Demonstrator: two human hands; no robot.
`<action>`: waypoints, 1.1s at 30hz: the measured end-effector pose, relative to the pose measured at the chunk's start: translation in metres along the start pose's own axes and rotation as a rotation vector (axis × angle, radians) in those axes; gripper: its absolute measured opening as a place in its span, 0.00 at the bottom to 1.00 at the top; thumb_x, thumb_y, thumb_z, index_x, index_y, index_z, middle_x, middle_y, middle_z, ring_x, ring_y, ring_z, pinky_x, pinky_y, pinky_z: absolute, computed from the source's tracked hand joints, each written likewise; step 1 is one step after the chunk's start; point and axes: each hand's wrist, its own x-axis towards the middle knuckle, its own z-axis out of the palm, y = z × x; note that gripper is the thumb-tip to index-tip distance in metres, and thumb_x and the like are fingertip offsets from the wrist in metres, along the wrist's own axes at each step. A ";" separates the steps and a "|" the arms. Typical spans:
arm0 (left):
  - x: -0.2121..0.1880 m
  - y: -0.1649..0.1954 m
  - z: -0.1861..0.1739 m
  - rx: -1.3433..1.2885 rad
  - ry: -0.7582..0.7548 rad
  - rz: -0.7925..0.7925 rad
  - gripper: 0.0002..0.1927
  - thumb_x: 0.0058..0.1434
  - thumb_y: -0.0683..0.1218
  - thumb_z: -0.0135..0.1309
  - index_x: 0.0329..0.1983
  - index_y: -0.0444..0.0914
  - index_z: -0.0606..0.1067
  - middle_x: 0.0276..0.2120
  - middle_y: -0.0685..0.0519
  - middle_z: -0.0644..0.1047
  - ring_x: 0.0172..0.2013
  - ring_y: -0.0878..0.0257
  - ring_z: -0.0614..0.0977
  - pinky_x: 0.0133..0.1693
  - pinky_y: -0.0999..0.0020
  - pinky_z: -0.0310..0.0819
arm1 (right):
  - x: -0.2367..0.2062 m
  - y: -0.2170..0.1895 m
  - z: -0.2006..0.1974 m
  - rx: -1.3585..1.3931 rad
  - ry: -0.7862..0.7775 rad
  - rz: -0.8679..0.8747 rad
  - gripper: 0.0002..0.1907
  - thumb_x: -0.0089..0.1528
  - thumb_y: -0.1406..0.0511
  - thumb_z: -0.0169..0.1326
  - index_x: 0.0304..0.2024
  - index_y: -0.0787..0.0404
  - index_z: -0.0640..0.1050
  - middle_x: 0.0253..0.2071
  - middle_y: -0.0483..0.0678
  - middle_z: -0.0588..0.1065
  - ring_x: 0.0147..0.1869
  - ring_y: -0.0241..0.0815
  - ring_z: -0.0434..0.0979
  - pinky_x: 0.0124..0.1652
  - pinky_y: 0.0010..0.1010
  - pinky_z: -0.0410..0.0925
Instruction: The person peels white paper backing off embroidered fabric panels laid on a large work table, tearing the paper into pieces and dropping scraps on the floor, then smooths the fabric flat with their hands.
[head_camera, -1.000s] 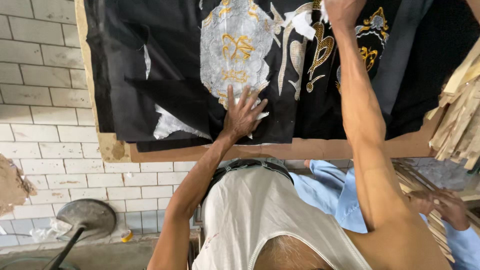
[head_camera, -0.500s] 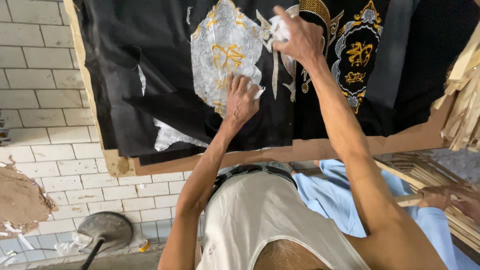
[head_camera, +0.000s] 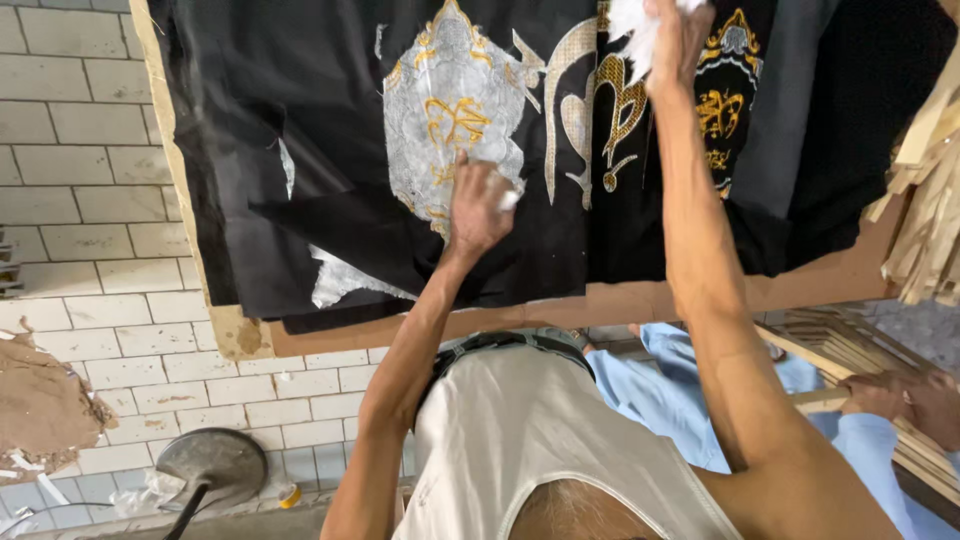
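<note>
- Left hand (head_camera: 478, 205) closed on white scrap (head_camera: 508, 197), pressing black cloth (head_camera: 300, 120).
- Right hand (head_camera: 678, 40) gripping white paper (head_camera: 630, 25) at top edge.
- Silver-gold embroidery (head_camera: 450, 120), raised; wooden board (head_camera: 640, 300) edge below.

Person's wearing a white sleeveless undershirt (head_camera: 520, 440), plain ribbed-looking knit, with a dark belt (head_camera: 505, 343) showing at the waist. Both arms are bare the whole way, no sleeves, no watch or gloves that I can spot. Left hand (head_camera: 478, 205) and right hand (head_camera: 675, 40) are bare too.
</note>
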 end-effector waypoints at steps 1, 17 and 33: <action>-0.001 0.000 -0.001 -0.129 0.072 -0.075 0.11 0.53 0.40 0.57 0.41 0.37 0.76 0.52 0.43 0.72 0.60 0.44 0.72 0.69 0.42 0.58 | -0.019 0.003 -0.003 0.013 0.005 0.172 0.26 0.60 0.59 0.63 0.51 0.66 0.67 0.40 0.54 0.76 0.35 0.40 0.83 0.27 0.31 0.82; -0.066 0.070 0.028 -0.278 -0.015 0.072 0.17 0.56 0.53 0.64 0.45 0.43 0.77 0.45 0.46 0.76 0.49 0.46 0.78 0.53 0.51 0.70 | -0.302 0.049 -0.053 1.165 -0.541 0.790 0.40 0.65 0.40 0.40 0.67 0.61 0.69 0.68 0.53 0.68 0.72 0.57 0.67 0.68 0.60 0.63; -0.075 0.111 0.014 0.153 -0.213 0.445 0.32 0.59 0.65 0.58 0.53 0.37 0.68 0.54 0.42 0.71 0.62 0.40 0.68 0.63 0.30 0.48 | -0.285 0.058 -0.102 0.915 -0.181 0.778 0.18 0.65 0.50 0.56 0.43 0.57 0.79 0.43 0.46 0.77 0.49 0.47 0.79 0.51 0.41 0.75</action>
